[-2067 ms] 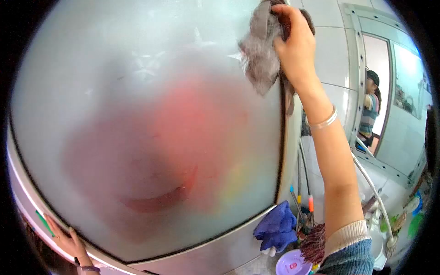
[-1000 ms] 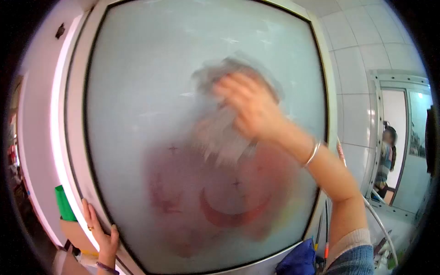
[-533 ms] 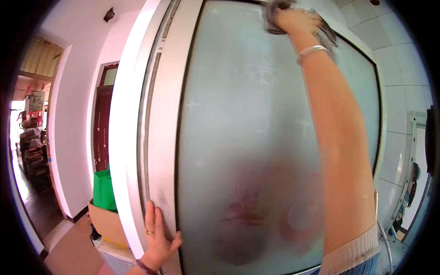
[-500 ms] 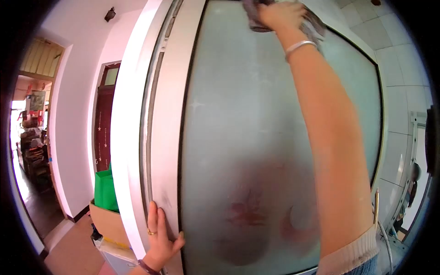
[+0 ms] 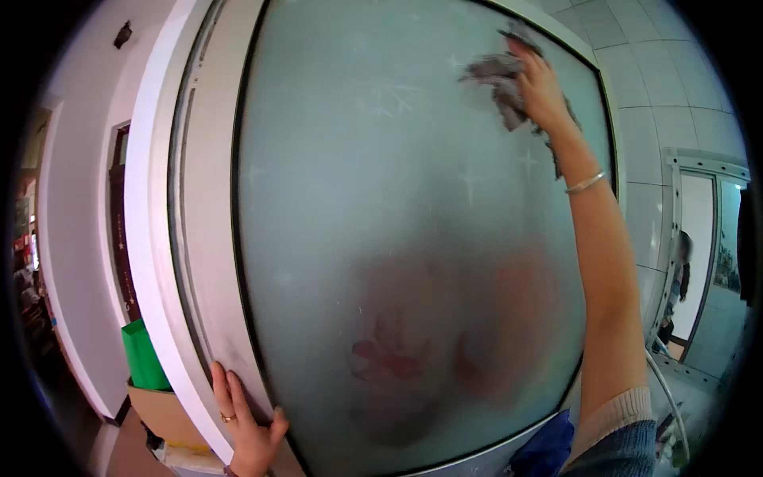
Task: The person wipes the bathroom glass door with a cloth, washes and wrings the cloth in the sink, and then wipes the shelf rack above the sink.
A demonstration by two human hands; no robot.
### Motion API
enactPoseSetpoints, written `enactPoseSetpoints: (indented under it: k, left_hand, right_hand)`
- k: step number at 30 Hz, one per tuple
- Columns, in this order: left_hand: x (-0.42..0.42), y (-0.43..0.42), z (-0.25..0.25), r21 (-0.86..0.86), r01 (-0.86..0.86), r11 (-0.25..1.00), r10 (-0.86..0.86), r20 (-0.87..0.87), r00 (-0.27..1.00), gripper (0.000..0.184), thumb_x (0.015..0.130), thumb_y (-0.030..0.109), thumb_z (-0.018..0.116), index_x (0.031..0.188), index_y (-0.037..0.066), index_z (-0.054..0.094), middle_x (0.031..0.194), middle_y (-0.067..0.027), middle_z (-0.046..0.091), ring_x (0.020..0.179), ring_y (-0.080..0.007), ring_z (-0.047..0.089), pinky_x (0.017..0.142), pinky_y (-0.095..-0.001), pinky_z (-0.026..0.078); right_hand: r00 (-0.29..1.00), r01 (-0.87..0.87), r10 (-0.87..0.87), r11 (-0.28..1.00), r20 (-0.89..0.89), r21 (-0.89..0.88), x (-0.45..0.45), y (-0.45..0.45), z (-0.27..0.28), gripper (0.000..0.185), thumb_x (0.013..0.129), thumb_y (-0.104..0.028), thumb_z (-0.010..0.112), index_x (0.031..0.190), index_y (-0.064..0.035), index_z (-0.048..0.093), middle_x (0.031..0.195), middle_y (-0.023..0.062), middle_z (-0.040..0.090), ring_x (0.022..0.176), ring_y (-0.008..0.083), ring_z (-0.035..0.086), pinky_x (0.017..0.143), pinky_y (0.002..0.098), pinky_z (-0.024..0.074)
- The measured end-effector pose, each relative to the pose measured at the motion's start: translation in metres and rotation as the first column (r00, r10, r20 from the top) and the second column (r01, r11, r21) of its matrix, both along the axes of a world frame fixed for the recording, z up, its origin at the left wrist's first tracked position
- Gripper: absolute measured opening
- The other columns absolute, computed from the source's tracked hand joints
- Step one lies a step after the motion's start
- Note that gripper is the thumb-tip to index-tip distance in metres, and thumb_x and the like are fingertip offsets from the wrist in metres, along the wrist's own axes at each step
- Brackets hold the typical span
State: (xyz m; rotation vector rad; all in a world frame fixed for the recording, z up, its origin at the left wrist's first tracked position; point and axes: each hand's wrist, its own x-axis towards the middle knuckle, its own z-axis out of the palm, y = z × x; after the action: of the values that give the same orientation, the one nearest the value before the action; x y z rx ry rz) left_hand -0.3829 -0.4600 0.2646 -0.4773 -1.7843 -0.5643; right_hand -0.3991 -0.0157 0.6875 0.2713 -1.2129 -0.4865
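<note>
My right hand (image 5: 542, 91) holds a crumpled grey-brown cloth (image 5: 509, 89) against the upper right of a frosted glass panel (image 5: 342, 199). Parts of the cloth hang out on both sides of the fingers, and a silver bangle circles the wrist. Low on the left, my left hand (image 5: 248, 421) rests with its fingers spread on the pale metal frame (image 5: 214, 262) beside the glass. A ring shows on one of its fingers. Blurred red and dark shapes show in the lower part of the glass.
A blue cloth (image 5: 544, 445) hangs at the panel's lower right. Behind the frame at left stand a green bag (image 5: 145, 355) and a cardboard box (image 5: 168, 415). At right, a mirror (image 5: 719, 262) on the tiled wall (image 5: 636, 143) reflects a person; a pale hose (image 5: 669, 393) hangs below.
The view has turned back to the right. My right hand has moved with the cloth from the panel's top edge to its upper right. My left hand stays on the frame.
</note>
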Motion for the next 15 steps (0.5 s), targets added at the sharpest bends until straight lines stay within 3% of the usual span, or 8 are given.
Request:
enactPoseSetpoints:
  k: [2, 3, 5, 8, 10, 11, 12, 15]
  left_hand:
    - [-0.001, 0.003, 0.001, 0.007, 0.004, 1.000, -0.004, 0.004, 1.000, 0.086, 0.061, 0.004, 0.062, 0.136, -0.008, 0.021, 0.142, -0.0282, 0.015, 0.131, -0.0433, 0.021, 0.107, -0.0460, 0.021]
    - [0.000, 0.004, 0.002, 0.006, 0.005, 1.000, -0.005, 0.014, 1.000, 0.086, 0.061, 0.004, 0.062, 0.136, -0.007, 0.021, 0.142, -0.0280, 0.015, 0.131, -0.0430, 0.021, 0.107, -0.0460, 0.021]
    - [0.004, 0.003, 0.004, 0.009, 0.014, 1.000, -0.014, 0.019, 1.000, 0.086, 0.061, 0.003, 0.062, 0.136, -0.007, 0.021, 0.143, -0.0276, 0.015, 0.131, -0.0426, 0.021, 0.107, -0.0456, 0.020]
    - [0.002, 0.006, 0.005, 0.021, 0.039, 0.999, -0.039, -0.002, 0.999, 0.087, 0.061, 0.001, 0.063, 0.137, -0.005, 0.021, 0.144, -0.0263, 0.014, 0.132, -0.0417, 0.020, 0.107, -0.0440, 0.020]
    - [-0.004, 0.005, 0.004, 0.025, 0.048, 0.999, -0.047, -0.037, 0.998, 0.085, 0.062, 0.002, 0.059, 0.138, -0.004, 0.021, 0.144, -0.0250, 0.016, 0.133, -0.0398, 0.020, 0.108, -0.0435, 0.018]
    - [-0.005, 0.004, 0.003, 0.030, 0.045, 0.999, -0.043, -0.050, 0.998, 0.084, 0.062, 0.002, 0.058, 0.138, -0.003, 0.021, 0.144, -0.0244, 0.016, 0.133, -0.0389, 0.019, 0.109, -0.0432, 0.016]
    - [-0.007, 0.006, 0.004, 0.037, 0.061, 0.997, -0.059, -0.067, 0.996, 0.083, 0.062, 0.002, 0.058, 0.138, -0.003, 0.023, 0.144, -0.0241, 0.017, 0.133, -0.0387, 0.019, 0.109, -0.0429, 0.017]
    - [-0.004, 0.006, 0.007, 0.033, 0.057, 0.998, -0.055, -0.071, 0.996, 0.081, 0.065, 0.004, 0.060, 0.138, -0.002, 0.024, 0.145, -0.0232, 0.018, 0.133, -0.0385, 0.021, 0.108, -0.0419, 0.019]
  right_hand:
    - [0.889, -0.296, 0.387, 0.893, 0.243, -0.339, 0.023, 0.092, -0.027, 0.039, 0.088, -0.021, 0.046, 0.123, -0.0034, 0.050, 0.115, 0.0145, 0.057, 0.107, 0.0312, 0.052, 0.095, 0.0360, 0.0384]
    - [0.933, -0.293, 0.353, 0.864, 0.077, -0.409, 0.016, 0.140, -0.041, 0.038, 0.091, -0.028, 0.044, 0.116, -0.0025, 0.055, 0.114, 0.0147, 0.058, 0.106, 0.0303, 0.054, 0.092, 0.0349, 0.0406]
    - [0.930, 0.364, -0.274, 0.617, 0.243, -0.698, 0.018, 0.150, -0.052, 0.037, 0.091, -0.029, 0.043, 0.115, -0.0043, 0.057, 0.116, 0.0161, 0.057, 0.106, 0.0283, 0.055, 0.088, 0.0356, 0.0438]
    - [0.799, 0.602, -0.535, 0.696, 0.276, -0.392, -0.010, 0.104, -0.017, 0.031, 0.088, -0.029, 0.048, 0.106, -0.0079, 0.062, 0.099, 0.0115, 0.065, 0.089, 0.0244, 0.063, 0.072, 0.0366, 0.0493]
    - [0.923, 0.381, -0.369, 0.916, 0.109, -0.128, -0.014, -0.021, -0.011, 0.025, 0.082, -0.031, 0.053, 0.083, -0.0101, 0.066, 0.080, 0.0077, 0.067, 0.076, 0.0214, 0.064, 0.064, 0.0371, 0.0483]
    - [0.957, 0.129, -0.096, 0.986, 0.274, -0.106, 0.001, -0.096, -0.030, 0.025, 0.080, -0.030, 0.055, 0.079, -0.0073, 0.066, 0.076, 0.0104, 0.066, 0.071, 0.0240, 0.063, 0.065, 0.0380, 0.0486]
    - [0.996, -0.046, 0.037, 0.992, 0.077, 0.116, 0.001, -0.187, -0.068, 0.047, 0.088, -0.028, 0.042, 0.124, 0.0029, 0.045, 0.130, 0.0246, 0.041, 0.122, 0.0313, 0.039, 0.104, 0.0372, 0.0277]
    - [0.947, -0.217, 0.092, 0.890, 0.307, 0.402, -0.005, -0.242, -0.166, 0.039, 0.078, -0.028, 0.054, 0.102, 0.0033, 0.058, 0.110, 0.0190, 0.057, 0.105, 0.0301, 0.052, 0.087, 0.0424, 0.0440]
